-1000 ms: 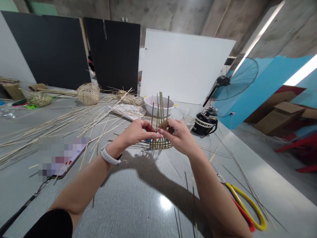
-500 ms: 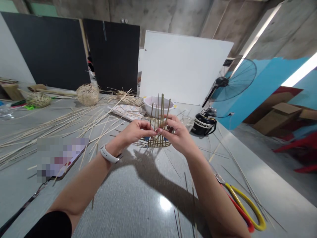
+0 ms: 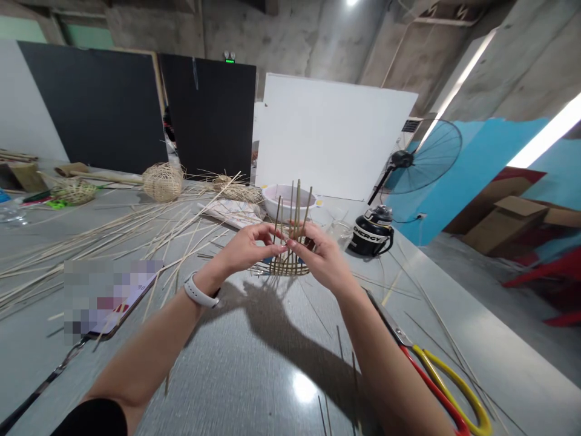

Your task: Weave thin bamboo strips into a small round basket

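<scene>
Shifted since the earlier frame: the view itself, with the fan (image 3: 402,159) lower and further left, and more of the scissors (image 3: 401,336) showing past the right forearm. Basket (image 3: 289,268), part-woven: at centre, low and rounded, just under the meeting fingertips; its uprights (image 3: 298,209) rise from the grip, long axis near vertical, slightly fanned. Right hand (image 3: 323,254): nearer the tall central uprights, thumb and fingers closed on them low down. Left hand (image 3: 245,249): thumb and forefinger narrowly parted around the leftmost upright; whether they pinch it, cannot tell. Loose ends trail out beneath the left hand. Beyond: bowl (image 3: 270,206), white, behind the uprights. Far right: jug (image 3: 370,239), black, banded "ENERGY". Near left: phone (image 3: 136,298), screen blurred, nothing legible. Left wrist: pale watch (image 3: 197,292), no brand readable. Above the black panels: green sign (image 3: 230,60), too small to read.
</scene>
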`<action>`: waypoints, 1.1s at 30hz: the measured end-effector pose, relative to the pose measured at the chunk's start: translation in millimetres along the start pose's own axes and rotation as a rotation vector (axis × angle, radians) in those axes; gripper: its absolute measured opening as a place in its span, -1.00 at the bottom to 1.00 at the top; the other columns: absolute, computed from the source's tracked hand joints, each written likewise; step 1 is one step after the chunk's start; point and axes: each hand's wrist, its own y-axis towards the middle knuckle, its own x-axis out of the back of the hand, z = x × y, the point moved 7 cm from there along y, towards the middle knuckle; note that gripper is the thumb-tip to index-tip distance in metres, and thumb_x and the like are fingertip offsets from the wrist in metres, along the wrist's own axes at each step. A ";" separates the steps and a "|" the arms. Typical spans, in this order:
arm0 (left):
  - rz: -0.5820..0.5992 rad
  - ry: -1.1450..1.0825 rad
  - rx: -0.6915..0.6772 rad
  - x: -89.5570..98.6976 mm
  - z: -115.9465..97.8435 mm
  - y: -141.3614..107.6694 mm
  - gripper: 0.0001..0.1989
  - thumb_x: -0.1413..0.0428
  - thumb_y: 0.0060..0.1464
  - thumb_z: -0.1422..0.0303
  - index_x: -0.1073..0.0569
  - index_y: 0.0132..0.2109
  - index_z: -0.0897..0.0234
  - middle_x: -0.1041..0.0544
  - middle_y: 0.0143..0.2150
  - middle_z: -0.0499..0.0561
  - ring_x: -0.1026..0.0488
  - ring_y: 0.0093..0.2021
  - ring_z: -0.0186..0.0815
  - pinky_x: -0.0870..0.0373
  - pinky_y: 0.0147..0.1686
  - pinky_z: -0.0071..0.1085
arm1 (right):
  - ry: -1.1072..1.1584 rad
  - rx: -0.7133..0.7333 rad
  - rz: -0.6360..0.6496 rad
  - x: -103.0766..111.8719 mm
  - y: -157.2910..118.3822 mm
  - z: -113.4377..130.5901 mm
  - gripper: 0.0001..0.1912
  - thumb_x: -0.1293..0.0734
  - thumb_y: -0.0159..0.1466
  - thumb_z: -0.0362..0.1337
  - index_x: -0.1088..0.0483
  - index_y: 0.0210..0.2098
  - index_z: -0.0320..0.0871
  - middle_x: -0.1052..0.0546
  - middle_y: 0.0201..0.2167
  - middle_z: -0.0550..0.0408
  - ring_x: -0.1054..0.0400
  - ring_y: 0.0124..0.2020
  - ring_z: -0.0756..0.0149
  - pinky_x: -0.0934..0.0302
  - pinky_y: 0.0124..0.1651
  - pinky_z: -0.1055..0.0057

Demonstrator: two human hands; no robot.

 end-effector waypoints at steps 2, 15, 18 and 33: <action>-0.034 0.041 -0.027 1.2 -1.2 0.0 -0.65 -0.26 0.04 0.19 -0.54 -0.06 0.28 -0.43 -0.42 -0.10 -0.34 -0.39 -0.40 -0.28 -0.25 -0.42 | -0.004 -0.027 -0.020 -0.6 0.1 -3.3 -0.90 -0.31 0.30 -0.25 -0.46 -0.22 -0.08 -0.55 -0.01 -0.05 -0.39 0.05 0.14 -0.21 0.13 0.11; -0.058 0.114 -0.059 4.1 -5.7 0.5 -0.78 -0.27 0.02 0.22 -0.50 -0.35 0.30 -0.51 -0.25 -0.01 -0.41 -0.15 -0.29 -0.27 -0.03 -0.36 | -0.099 -0.046 -0.059 1.0 0.9 -8.3 -0.92 -0.31 0.27 -0.27 -0.44 -0.33 -0.11 -0.52 -0.29 0.03 -0.38 -0.21 0.20 -0.22 -0.18 0.28; 0.091 0.054 0.012 -0.7 1.4 0.9 -0.75 -0.26 0.02 0.18 -0.50 -0.32 0.30 -0.52 -0.28 -0.01 -0.43 -0.20 -0.31 -0.30 -0.14 -0.39 | -0.093 -0.050 -0.036 -0.4 1.1 -12.1 -0.92 -0.31 0.27 -0.26 -0.42 -0.35 -0.10 -0.53 -0.29 0.04 -0.39 -0.18 0.19 -0.22 -0.13 0.26; -0.017 -0.226 0.179 -3.5 17.2 1.2 -0.72 -0.29 -0.02 0.35 -0.43 -0.17 0.34 -0.53 -0.40 -0.04 -0.48 -0.36 -0.36 -0.37 -0.27 -0.42 | -0.049 0.019 0.009 -7.6 -1.2 2.7 -0.94 -0.35 0.28 -0.29 -0.47 -0.31 -0.10 -0.51 -0.09 -0.07 -0.38 0.01 0.13 -0.24 0.07 0.16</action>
